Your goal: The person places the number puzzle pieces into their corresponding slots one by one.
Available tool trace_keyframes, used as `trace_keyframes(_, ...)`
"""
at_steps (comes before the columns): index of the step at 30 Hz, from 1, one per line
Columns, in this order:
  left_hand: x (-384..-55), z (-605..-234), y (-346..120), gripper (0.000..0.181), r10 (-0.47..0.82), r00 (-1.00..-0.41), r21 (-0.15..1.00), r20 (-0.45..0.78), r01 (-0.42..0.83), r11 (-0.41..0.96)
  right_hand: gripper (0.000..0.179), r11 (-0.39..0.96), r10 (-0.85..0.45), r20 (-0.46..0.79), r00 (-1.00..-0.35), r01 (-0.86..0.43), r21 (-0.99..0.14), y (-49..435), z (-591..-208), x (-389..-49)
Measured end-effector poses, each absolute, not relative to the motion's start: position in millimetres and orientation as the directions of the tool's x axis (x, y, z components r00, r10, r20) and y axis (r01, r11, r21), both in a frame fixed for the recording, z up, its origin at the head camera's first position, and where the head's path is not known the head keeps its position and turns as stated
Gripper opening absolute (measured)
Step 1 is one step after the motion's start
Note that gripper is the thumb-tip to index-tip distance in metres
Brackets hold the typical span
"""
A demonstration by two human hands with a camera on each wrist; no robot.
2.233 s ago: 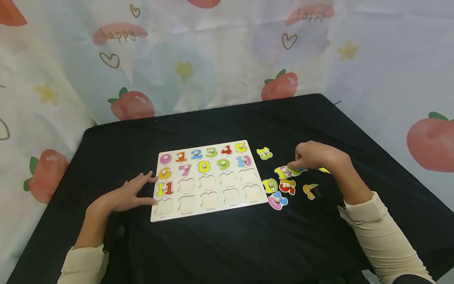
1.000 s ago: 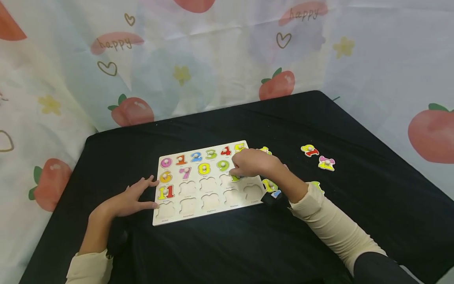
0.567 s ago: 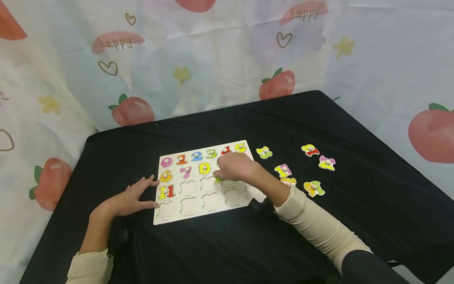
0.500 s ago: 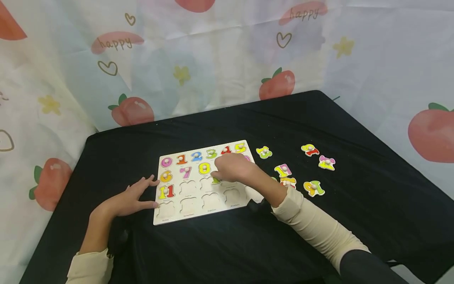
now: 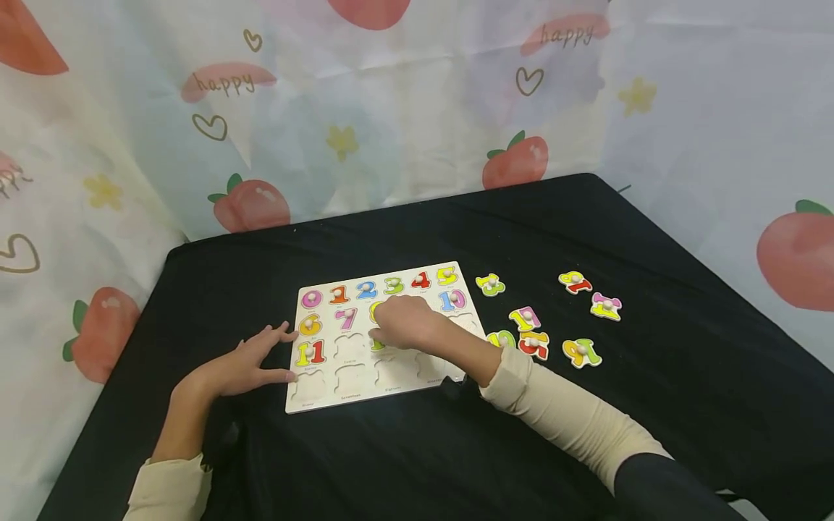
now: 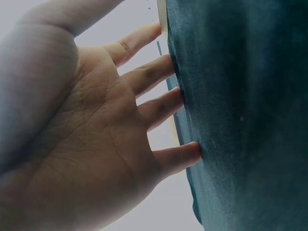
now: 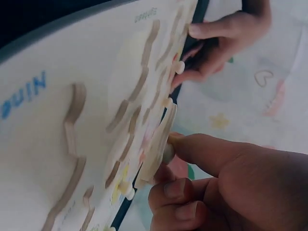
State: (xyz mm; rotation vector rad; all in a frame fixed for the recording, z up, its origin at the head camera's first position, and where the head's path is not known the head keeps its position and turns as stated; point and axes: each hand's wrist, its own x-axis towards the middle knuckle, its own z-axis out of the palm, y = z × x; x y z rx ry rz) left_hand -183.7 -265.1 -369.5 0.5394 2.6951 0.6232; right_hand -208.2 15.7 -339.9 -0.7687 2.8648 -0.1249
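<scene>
A pale wooden number puzzle board (image 5: pixel 365 391) lies on the black cloth, with 0 to 11 seated in its upper slots and bare recesses below. Fingers spread, my left hand (image 5: pixel 237 365) touches the board's left edge; in the left wrist view its fingertips (image 6: pixel 192 150) rest at the dark cloth. Over the board's middle, my right hand (image 5: pixel 410 323) pinches a number puzzle piece (image 7: pixel 161 139) by its knob between thumb and fingers. The piece is tilted above the third row, by the 8, and only a bit of green shows past the hand in the head view.
Loose number pieces lie right of the board: a 13 (image 5: pixel 490 284), a 15 (image 5: pixel 534 345) and several others, some touching. Two sit farther off, a red-and-yellow piece (image 5: pixel 575 281) and a pink-and-yellow one (image 5: pixel 606 306). A printed curtain (image 5: pixel 404 130) stands behind the table.
My right hand has picked a number piece from the loose group and carried it left over the board, lately drifting a little farther left. My left hand has stayed at the board's edge.
</scene>
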Motion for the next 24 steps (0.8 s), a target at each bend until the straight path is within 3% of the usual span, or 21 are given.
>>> trace_keyframes(14,-184.4,-367.1,-264.8,0.086,0.429,-0.870,0.489,-0.242,0.272,0.829,0.024,0.830,-0.556,-0.165,-0.814,-0.555,-0.058,-26.1,-351.2,-212.7)
trace_keyframes(18,-185.6,-369.0,-265.7,0.087,0.426,-0.869,0.488,-0.251,0.266,0.831,0.022,0.832,-0.555,-0.175,-0.813,-0.547,-0.093,-29.3,-353.7,-211.8)
trace_keyframes(24,-186.2,-366.1,-265.0,0.086,0.421,-0.871,0.476,-0.252,0.266,0.838,0.022,0.813,-0.582,-0.111,-0.806,-0.574,-0.095,-32.8,-354.9,-211.3)
